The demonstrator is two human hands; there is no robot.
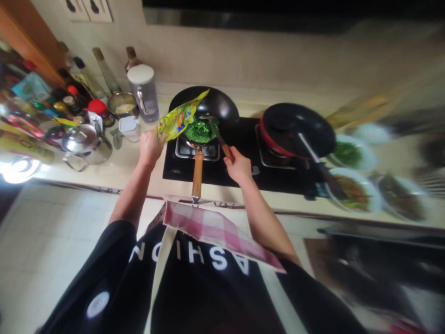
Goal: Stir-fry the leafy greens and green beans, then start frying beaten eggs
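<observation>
My left hand (151,144) is closed on the lower end of a yellow seasoning packet (178,119), which is tilted with its far end over the wok (219,102). Chopped green leaves (200,131) lie in the wok. In my right hand (239,165) is the wooden handle of a spatula (218,133), its metal end reaching among the greens. The wok stands on the left burner, and its wooden handle (197,175) points towards me, held by neither hand. Whether anything is falling from the packet I cannot make out.
A red-sided black pan (295,130) with a lid occupies the right burner. Plates of food, including a white one (333,172), stand at the right. On the left are a water pitcher (143,93), a steel pot (86,144), a red-lidded jar (99,109) and several bottles.
</observation>
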